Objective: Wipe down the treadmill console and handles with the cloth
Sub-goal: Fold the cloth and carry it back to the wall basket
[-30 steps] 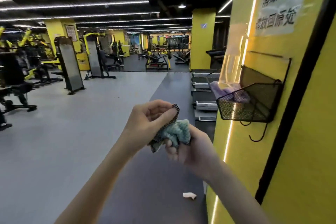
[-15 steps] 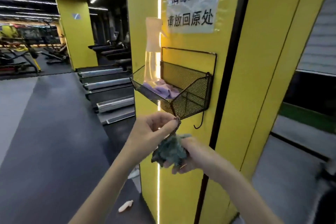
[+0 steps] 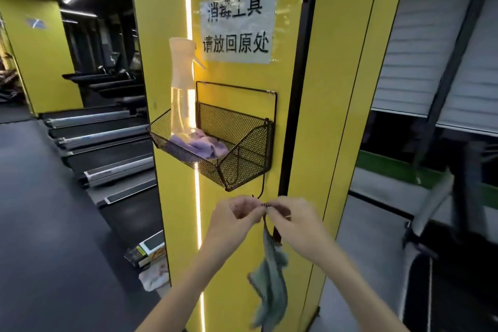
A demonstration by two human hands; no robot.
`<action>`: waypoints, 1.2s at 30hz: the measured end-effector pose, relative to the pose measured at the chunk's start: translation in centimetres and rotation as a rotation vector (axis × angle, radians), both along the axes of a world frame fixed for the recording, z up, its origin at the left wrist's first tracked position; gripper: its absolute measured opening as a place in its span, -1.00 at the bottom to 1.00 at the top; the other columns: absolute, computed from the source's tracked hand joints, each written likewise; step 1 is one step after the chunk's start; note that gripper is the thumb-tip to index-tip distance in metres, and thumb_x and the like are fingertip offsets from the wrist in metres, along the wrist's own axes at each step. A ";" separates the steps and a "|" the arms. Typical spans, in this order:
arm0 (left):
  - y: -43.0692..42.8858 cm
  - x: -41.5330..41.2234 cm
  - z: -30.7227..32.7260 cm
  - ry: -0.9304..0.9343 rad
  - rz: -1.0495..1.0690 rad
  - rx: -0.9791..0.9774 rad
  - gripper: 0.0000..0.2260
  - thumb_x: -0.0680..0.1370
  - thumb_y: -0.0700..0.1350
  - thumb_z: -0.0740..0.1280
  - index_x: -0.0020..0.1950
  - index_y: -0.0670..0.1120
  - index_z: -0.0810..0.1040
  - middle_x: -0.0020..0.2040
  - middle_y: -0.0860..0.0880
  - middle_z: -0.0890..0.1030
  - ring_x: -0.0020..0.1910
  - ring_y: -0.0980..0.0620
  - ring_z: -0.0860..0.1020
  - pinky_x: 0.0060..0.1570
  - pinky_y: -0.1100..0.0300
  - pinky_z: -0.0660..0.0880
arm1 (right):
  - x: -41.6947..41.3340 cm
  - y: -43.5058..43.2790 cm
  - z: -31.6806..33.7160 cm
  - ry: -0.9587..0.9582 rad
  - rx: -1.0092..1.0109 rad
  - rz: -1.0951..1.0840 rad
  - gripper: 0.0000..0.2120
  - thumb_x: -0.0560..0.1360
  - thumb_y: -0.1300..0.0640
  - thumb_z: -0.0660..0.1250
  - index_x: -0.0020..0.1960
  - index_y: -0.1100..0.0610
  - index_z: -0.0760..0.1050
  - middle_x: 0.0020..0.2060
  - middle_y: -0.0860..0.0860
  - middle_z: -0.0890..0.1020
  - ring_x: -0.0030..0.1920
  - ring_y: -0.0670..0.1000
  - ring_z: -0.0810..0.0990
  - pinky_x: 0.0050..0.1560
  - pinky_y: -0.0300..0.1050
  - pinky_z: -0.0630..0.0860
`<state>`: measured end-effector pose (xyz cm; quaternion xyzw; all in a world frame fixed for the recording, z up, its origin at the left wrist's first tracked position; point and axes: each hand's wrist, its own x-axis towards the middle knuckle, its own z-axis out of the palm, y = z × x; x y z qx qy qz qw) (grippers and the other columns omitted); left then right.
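A black wire basket (image 3: 244, 162) hangs on a yellow pillar (image 3: 296, 105), and everything here can be placed from it. Just below the basket, by the small hook (image 3: 262, 186) that dangles from its underside, the left hand (image 3: 233, 219) and the right hand (image 3: 295, 226) meet. The fingers (image 3: 249, 210) of both hands are pressed together, thumb against forefinger, pinching the dark top corner of the grey-green cloth (image 3: 270, 288). Whether that corner is over the hook I cannot tell, since the 2 hands cover the spot. The rest of the cloth hangs loose straight down from the pinch, well below the basket and in front of the pillar, its lower folds rumpled and blurred. Inside the basket, at its left end, a clear spray bottle (image 3: 182, 94) with a white head stands upright, and a crumpled purple cloth (image 3: 203, 144) lies against its base. Above the basket a white paper sign (image 3: 238, 24) with 2 lines of black characters is taped to the pillar. Just left of the basket a bright light strip (image 3: 188, 21) runs vertically down the pillar. Further left of the basket, and beyond it, a row of treadmills (image 3: 107, 129) stands on the dark floor, their far ends dim. Below and left of the basket, at the pillar's foot, a small box (image 3: 147, 250) and a crumpled white rag (image 3: 153, 277) lie on the floor.
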<state>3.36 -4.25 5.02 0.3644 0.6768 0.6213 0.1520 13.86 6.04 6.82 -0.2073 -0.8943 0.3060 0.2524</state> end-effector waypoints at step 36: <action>3.9 -6.1 -4.3 -0.077 -0.001 -0.102 -0.92 0.53 -0.08 0.41 -0.12 -0.03 0.68 -0.19 0.02 0.70 -0.13 0.06 0.66 -0.02 0.14 0.57 | -6.3 0.4 -4.2 0.209 -0.502 -0.344 -0.76 0.48 0.19 0.35 -0.35 0.16 0.64 -0.40 0.02 0.67 -0.26 0.03 0.67 -0.08 0.04 0.62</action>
